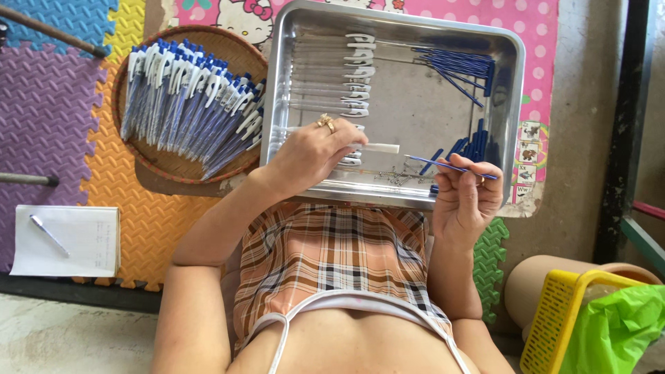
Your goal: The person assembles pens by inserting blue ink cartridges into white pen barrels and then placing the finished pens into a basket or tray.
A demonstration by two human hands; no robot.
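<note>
Pen assembly over a metal tray [512, 104]: a clear barrel [377, 147] is pinched by the left hand [312, 152] at the near edge, a blue refill [450, 166] by the right hand [467, 201]; careful alignment is advised.

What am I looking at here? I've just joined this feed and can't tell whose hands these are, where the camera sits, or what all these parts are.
There is no machine: a person works with bare hands, and the single camera is worn on their head, looking down. The left hand has a grip on a clear pen barrel. The right hand pinches a thin blue refill. Both hover over a metal tray on a plaid-covered lap, holding more clear barrels with white clips and blue refills. A round woven basket beside it holds finished blue and white pens. A notepad with a pen lies on foam mats.
</note>
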